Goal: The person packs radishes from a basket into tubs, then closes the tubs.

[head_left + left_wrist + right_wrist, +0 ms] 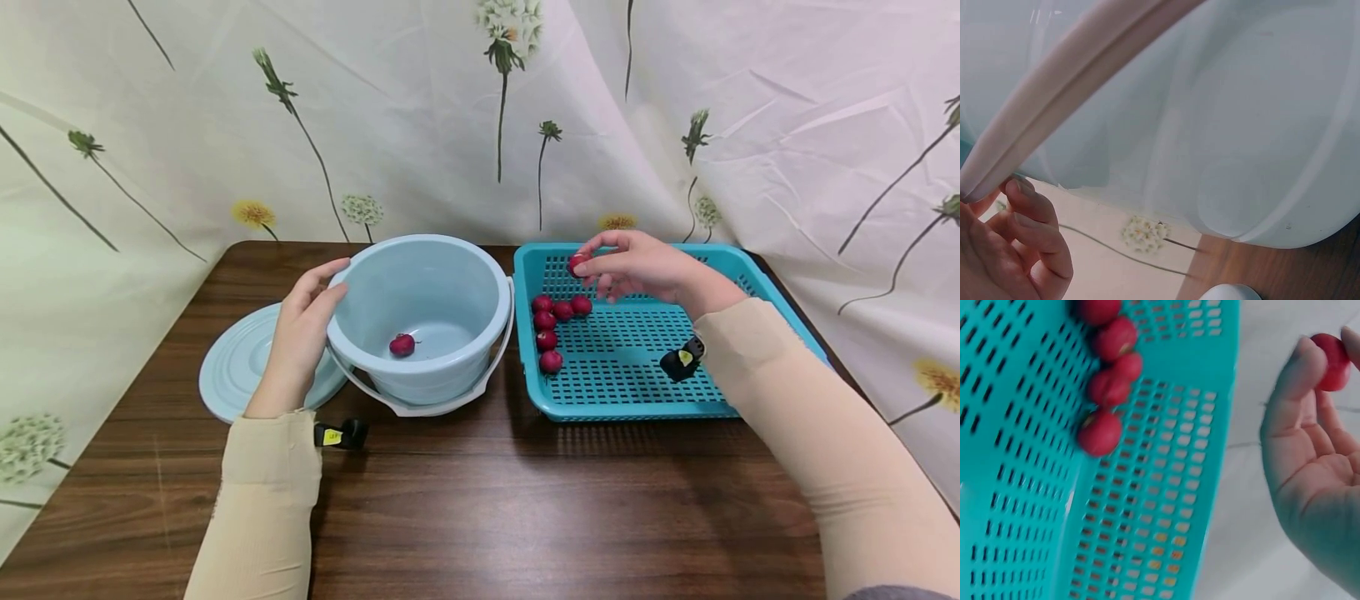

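Note:
My right hand (633,265) pinches a red radish (577,264) between thumb and fingers, above the back left part of a turquoise basket (637,410). Several more radishes (1100,432) lie along the basket's left side. To the left stands a light blue bucket (420,387), with one radish (402,345) on its bottom. My left hand (298,329) is at the bucket's left rim, thumb and fingers touching it. In the left wrist view the bucket's wall fills most of the picture, and the left hand's fingers (1038,231) show near the rim.
A light blue round lid (236,367) lies on the dark wooden table (480,508), partly hidden behind my left forearm. The bucket's handle (442,406) hangs down at its front. Behind everything hangs a white cloth (420,108) printed with dandelions.

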Demonstrator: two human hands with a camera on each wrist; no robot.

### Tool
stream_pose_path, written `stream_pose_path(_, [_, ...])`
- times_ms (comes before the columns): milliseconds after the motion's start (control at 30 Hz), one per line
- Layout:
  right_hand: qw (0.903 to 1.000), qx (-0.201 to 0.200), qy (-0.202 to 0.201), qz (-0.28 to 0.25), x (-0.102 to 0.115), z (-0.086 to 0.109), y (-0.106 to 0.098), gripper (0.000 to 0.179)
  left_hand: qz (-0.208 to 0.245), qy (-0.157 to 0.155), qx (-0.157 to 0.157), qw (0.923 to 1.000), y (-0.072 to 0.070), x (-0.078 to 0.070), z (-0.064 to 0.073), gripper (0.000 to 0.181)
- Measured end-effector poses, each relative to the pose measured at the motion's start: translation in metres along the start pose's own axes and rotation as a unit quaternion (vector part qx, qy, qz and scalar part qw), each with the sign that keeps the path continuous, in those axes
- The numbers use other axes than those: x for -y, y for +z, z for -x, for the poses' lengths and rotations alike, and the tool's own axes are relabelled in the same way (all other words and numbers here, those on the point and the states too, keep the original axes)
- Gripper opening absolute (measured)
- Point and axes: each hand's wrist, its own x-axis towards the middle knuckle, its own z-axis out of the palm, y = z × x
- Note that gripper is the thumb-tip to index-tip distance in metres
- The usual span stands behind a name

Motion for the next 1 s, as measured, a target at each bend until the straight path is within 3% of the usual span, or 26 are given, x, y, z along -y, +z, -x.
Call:
stream_pose_path(300, [0.9974,-0.022,-0.059,-0.035,0.016,0.005,0.025,0.029,-0.003,0.003,0.000,1.0000,-0.001,0.000,0.000,0.046])
stream_pose_path(567, [0.9946,-0.020,-0.078,-0.066,0.027,0.009,0.047,0.029,-0.004,0.004,0.002,1.0000,-0.001,0.000,0.000,0.046])
stream_pose_path(1000, [0.9913,-0.015,-0.108,-0.074,0.040,0.009,0.073,0.031,-0.006,0.007,-0.003,1.0000,0.000,-0.001,0.000,0.045])
